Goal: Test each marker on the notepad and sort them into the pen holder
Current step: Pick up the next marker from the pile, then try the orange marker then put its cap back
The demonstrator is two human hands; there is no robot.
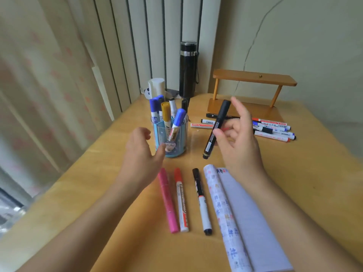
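My right hand (238, 138) pinches a capped black marker (216, 128) between thumb and fingers, holding it tilted above the table, right of the pen holder. The clear blue pen holder (177, 141) holds several markers with blue, gold and white caps. My left hand (142, 152) hovers with relaxed fingers just left of the holder, its thumb near the holder's wall. Three markers lie side by side in front: pink (168, 201), red-capped white (181, 200) and black-capped white (201, 201). The notepad (253, 222) lies to their right, its cover folded back.
Several more markers (273, 129) lie in a loose pile at the back right. Behind them stands a small wooden shelf (255, 79). A black flask (188, 69) and a white bottle (157, 87) stand at the back by the curtain.
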